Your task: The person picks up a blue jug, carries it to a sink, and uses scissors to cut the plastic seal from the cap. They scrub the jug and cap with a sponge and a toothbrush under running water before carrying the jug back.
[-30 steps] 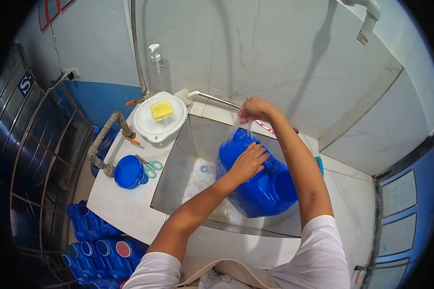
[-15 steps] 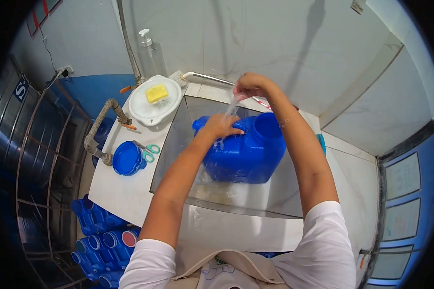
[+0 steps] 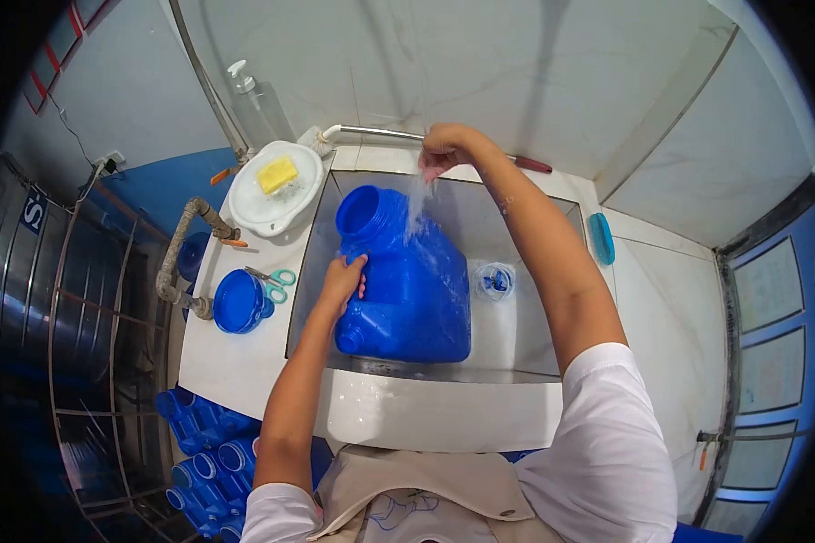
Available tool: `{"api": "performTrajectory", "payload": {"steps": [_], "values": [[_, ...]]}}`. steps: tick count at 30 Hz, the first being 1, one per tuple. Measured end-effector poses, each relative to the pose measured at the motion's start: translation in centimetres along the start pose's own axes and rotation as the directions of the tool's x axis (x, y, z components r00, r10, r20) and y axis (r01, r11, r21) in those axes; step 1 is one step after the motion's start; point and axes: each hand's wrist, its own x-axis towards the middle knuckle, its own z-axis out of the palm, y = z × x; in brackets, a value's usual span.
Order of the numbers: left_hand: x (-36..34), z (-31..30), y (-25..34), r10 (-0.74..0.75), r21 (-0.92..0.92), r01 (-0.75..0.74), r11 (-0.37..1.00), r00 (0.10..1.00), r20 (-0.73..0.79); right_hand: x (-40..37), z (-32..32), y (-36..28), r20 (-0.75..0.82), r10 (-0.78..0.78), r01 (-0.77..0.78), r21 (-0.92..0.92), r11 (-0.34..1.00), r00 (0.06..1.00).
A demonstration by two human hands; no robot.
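A large blue plastic jug [image 3: 417, 303] stands tilted in the sink [image 3: 539, 348], its wide mouth open toward the upper left. My left hand [image 3: 341, 282] is closed around the jug's handle on the left side. Above the back of the jug, my right hand [image 3: 445, 149] has its fingers drawn together and bent down. A stream of water [image 3: 417, 213] runs from just below those fingers onto the jug's shoulder. What the right fingers hold, if anything, is hidden. Behind that hand, a long-handled brush [image 3: 380, 133] lies along the sink's back rim.
A white basin [image 3: 244, 213] with a yellow sponge [image 3: 277, 176] sits left, near a pump bottle [image 3: 261, 109], scissors [image 3: 279, 288] and a blue tub [image 3: 238, 301]. In the sink lies a clear round container [image 3: 494, 282]. A teal brush [image 3: 600, 237] rests right; several blue jugs [image 3: 213, 471] stand below.
The jug has turned, its mouth swinging from right to upper left. My left hand has moved from its top to its handle. The round container has come into view.
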Motion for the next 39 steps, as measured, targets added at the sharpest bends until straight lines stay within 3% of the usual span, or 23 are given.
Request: {"api": "performTrajectory", "payload": {"steps": [5, 7, 9, 11, 12, 14, 15, 17, 18, 20, 21, 23, 24, 26, 30, 32, 35, 37, 39], "values": [[-0.9, 0.5, -1.3, -0.014, -0.039, 0.012, 0.999, 0.999, -0.050, 1.1, 0.3, 0.9, 0.013, 0.082, -0.083, 0.020, 0.996, 0.997], [-1.5, 0.8, -1.2, 0.090, 0.087, -0.088, 0.992, 0.996, -0.012, 1.1, 0.2, 0.8, 0.016, 0.047, -0.047, 0.018, 0.999, 0.999], [-1.4, 0.6, -0.8, 0.088, 0.185, -0.087, 0.979, 0.996, 0.005, 1.1, -0.1, 0.5, 0.021, 0.005, -0.005, 0.010, 1.000, 1.000], [-0.9, 0.6, -0.7, 0.504, 0.477, -0.503, 0.721, 0.852, 0.137, 0.9, -0.4, 0.3, 0.009, -0.028, 0.026, 0.109, 0.994, 1.000], [-0.9, 0.6, 0.1, 0.511, 0.475, -0.505, 0.720, 0.850, 0.129, 1.5, -0.6, 0.6, 0.006, -0.046, 0.045, 0.101, 0.994, 0.999], [-0.8, 1.0, 2.4, 0.515, 0.732, -0.556, 0.393, 0.793, 0.326, 0.5, -0.7, 0.2, 0.008, -0.054, 0.053, 0.061, 0.997, 0.998], [-0.1, 1.6, 3.0, 0.524, 0.733, -0.557, 0.392, 0.790, 0.320, 0.2, -0.9, -0.1, 0.009, -0.057, 0.057, 0.030, 0.998, 0.998], [1.8, 3.7, 3.5, 0.706, 0.810, -0.573, 0.123, 0.625, 0.334, 1.3, -1.1, 0.2, 0.037, -0.020, 0.018, 0.064, 0.998, 0.999], [2.9, 4.6, 3.7, 0.712, 0.812, -0.571, 0.121, 0.620, 0.330, 1.0, -0.9, 0.3, 0.036, -0.032, 0.028, 0.110, 0.994, 0.999], [4.8, 6.0, 4.3, 0.838, 0.749, -0.660, -0.047, 0.382, 0.390, 0.9, -0.5, 0.2, 0.024, -0.029, 0.026, 0.114, 0.993, 0.999], [5.3, 6.4, 5.2, 0.843, 0.749, -0.659, -0.060, 0.368, 0.392, 1.4, -0.3, 0.8, 0.009, -0.101, 0.099, 0.122, 0.988, 0.995], [6.2, 6.8, 7.1, 0.838, 0.544, -0.838, 0.040, 0.325, 0.439, 1.6, -0.1, 0.7, 0.001, -0.035, 0.034, 0.173, 0.984, 0.999], [6.6, 6.6, 7.9, 0.839, 0.541, -0.840, 0.031, 0.316, 0.443, 1.3, -0.1, 0.6, -0.014, -0.052, 0.054, 0.186, 0.981, 0.999], [7.1, 6.2, 9.3, 0.572, 0.606, -0.788, 0.110, 0.549, 0.610, 0.9, -0.1, 0.4, -0.034, -0.069, 0.075, 0.203, 0.976, 0.997], [7.4, 6.3, 8.5, 0.490, 0.609, -0.790, 0.069, 0.559, 0.670, 1.8, -0.1, 1.1, -0.054, -0.126, 0.135, 0.203, 0.970, 0.991], [5.9, 6.1, 8.2, 0.403, 0.657, -0.702, 0.275, 0.705, 0.584, 2.9, -0.1, 1.7, -0.030, -0.172, 0.175, 0.225, 0.959, 0.985], [3.1, 4.9, 7.3, 0.399, 0.654, -0.710, 0.260, 0.696, 0.596, 4.5, 0.4, 3.0, -0.062, -0.200, 0.209, 0.218, 0.953, 0.978], [0.7, 4.4, 6.4, 0.450, 0.637, -0.748, 0.188, 0.642, 0.621, 7.1, 0.7, 3.7, -0.156, -0.357, 0.384, 0.208, 0.900, 0.921], [-1.4, 4.4, 5.4, 0.429, 0.638, -0.761, 0.118, 0.618, 0.659, 9.3, 0.7, 3.4, -0.165, -0.391, 0.423, 0.269, 0.865, 0.905]]}}
